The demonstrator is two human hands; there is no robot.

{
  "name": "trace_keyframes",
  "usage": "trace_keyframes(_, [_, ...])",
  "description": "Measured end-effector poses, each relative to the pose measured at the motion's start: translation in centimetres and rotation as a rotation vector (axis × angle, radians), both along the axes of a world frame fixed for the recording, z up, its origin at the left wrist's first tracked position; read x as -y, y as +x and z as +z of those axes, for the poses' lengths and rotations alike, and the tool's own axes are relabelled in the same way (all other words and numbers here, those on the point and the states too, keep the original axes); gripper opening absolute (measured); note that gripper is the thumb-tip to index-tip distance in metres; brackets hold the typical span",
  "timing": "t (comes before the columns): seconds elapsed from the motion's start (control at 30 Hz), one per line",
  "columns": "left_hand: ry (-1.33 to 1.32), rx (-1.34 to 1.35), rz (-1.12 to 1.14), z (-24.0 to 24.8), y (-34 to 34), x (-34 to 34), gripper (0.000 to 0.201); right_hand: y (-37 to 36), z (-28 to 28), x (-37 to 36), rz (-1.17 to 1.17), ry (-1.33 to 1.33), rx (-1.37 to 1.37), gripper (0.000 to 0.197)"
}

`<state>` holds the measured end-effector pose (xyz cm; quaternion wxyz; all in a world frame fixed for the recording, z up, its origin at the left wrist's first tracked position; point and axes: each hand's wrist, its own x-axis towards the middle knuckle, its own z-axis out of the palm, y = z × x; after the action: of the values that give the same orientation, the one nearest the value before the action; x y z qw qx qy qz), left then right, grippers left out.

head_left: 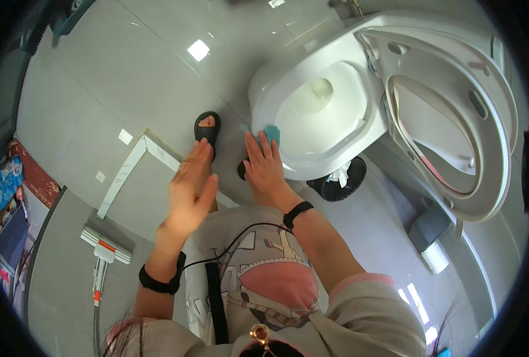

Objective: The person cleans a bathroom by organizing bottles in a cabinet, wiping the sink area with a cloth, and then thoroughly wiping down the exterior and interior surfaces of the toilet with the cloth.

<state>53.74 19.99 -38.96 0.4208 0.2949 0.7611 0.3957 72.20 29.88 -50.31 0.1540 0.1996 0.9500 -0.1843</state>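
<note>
A white toilet bowl (264,101) stands ahead to the right, its seat (490,172) and lid (510,107) raised. My right hand (265,165) is at the near left side of the bowl's rim, fingers pressed over a light-blue cloth (272,133). Only parts of that cloth show past the fingertips; the rest is hidden under the hand. To the left, my left hand (188,193) hangs in the air above the floor with its fingers stretched out and nothing in it. Both wrists carry black bands, and a black cable runs between them across my lap.
A black waste bin (350,181) with white paper in it sits close against the bowl. A flat mop (105,249) lies at the left beyond a raised floor edge (121,181). A toilet-paper roll (434,257) hangs at the right. My black slippers (217,132) are near the bowl.
</note>
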Motion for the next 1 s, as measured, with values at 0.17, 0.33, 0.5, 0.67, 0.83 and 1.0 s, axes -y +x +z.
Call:
trace_keyframes(0.17, [-0.073,0.013,-0.002,-0.2,0.6,0.4,0.045,7.8,0.5,0.6,0.043,-0.017,-0.005,0.048])
trace_keyframes(0.33, [-0.095,0.009,-0.032,-1.1,2.3,-0.2,0.045,16.1,-0.7,-0.8,-0.011,-0.073,0.148,0.055])
trace_keyframes(0.5, [-0.041,-0.068,-0.068,-1.6,3.7,-0.6,0.042,17.9,-0.5,-6.8,-0.424,0.018,0.132,0.062])
trace_keyframes(0.67, [-0.071,-0.053,-0.089,-1.7,4.9,-1.0,0.042,18.4,-2.3,-16.3,-0.585,0.203,-0.108,0.063])
trace_keyframes(0.83, [-0.059,-0.063,-0.046,-1.6,6.2,-1.5,0.04,17.9,-3.8,-17.1,-0.807,0.259,-0.195,0.058])
trace_keyframes(1.0, [-0.038,-0.062,-0.014,-0.9,6.5,-1.8,0.04,15.0,-4.3,-4.6,-1.153,0.15,-0.346,0.054])
